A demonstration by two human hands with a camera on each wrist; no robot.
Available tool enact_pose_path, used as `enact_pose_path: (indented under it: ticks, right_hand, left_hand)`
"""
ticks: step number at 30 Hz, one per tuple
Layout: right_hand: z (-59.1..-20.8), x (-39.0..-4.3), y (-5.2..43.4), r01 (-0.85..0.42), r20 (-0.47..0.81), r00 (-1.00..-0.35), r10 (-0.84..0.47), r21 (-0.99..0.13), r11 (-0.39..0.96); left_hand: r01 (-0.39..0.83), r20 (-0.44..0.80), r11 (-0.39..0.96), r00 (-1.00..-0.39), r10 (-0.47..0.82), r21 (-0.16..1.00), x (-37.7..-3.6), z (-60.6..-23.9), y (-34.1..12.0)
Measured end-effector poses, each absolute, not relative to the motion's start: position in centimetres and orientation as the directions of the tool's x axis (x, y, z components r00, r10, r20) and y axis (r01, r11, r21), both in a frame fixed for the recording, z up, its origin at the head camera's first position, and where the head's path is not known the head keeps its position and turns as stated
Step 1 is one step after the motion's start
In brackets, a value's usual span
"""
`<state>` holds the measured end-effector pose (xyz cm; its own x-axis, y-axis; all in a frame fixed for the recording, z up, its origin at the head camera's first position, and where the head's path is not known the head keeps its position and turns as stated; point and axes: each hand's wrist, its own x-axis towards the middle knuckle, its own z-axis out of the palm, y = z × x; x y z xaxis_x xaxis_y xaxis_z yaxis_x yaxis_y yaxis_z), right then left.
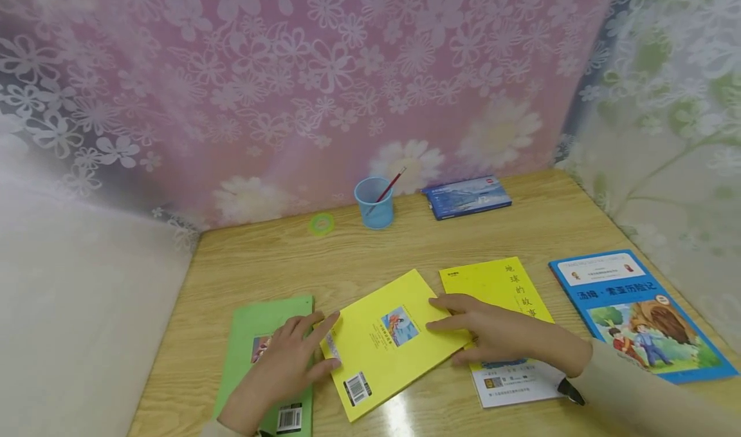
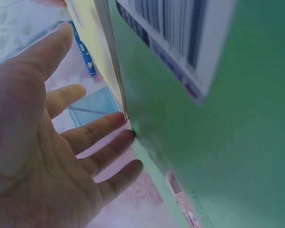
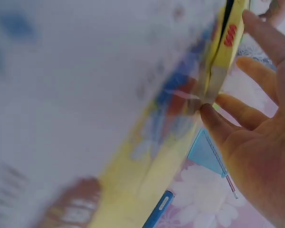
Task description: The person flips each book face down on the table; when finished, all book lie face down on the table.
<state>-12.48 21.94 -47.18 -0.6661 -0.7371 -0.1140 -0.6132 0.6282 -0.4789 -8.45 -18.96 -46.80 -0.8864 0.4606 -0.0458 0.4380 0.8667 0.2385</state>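
Note:
A yellow book [image 1: 388, 340] lies tilted, back cover up, in the middle of the wooden table [image 1: 521, 231]. My left hand [image 1: 303, 347] rests flat on a green book [image 1: 263, 334], and its straight fingers touch the yellow book's left edge. My right hand [image 1: 463, 324] lies flat with its fingers on the yellow book's right edge and its palm over a second yellow book [image 1: 509, 289]. The left wrist view shows the left hand's fingers [image 2: 104, 142] spread at the edge of the green book [image 2: 218, 142]. The right wrist view shows the right hand's fingers [image 3: 228, 121] against the yellow book [image 3: 171, 156].
A blue picture book [image 1: 637, 315] lies at the right near the table edge. At the back stand a blue cup [image 1: 374, 202] with a red pen, a green tape ring [image 1: 321, 223] and a blue box [image 1: 467, 197]. Flowered sheets wall the table on three sides.

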Motion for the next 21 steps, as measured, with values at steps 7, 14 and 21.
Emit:
enact_pose_path:
  ticks: [7, 14, 21]
  right_hand:
    - [-48.1, -11.33, 22.18, -0.704, 0.005, -0.638, -0.77, -0.407, 0.582]
    - [-48.02, -11.27, 22.26, -0.737, 0.043, -0.621, -0.783, -0.372, 0.564]
    - [-47.68, -11.59, 22.44, -0.74, 0.046, -0.624, -0.78, -0.354, 0.572]
  left_hand:
    - [0.5, -0.029, 0.832, -0.853, 0.521, 0.239, -9.11, -47.1, -19.09]
    - [0.511, -0.048, 0.828, -0.844, 0.534, 0.228, -9.2, -47.02, -18.95]
    - [0.508, -0.075, 0.834, -0.843, 0.533, 0.217, -8.69, -46.36, -18.45]
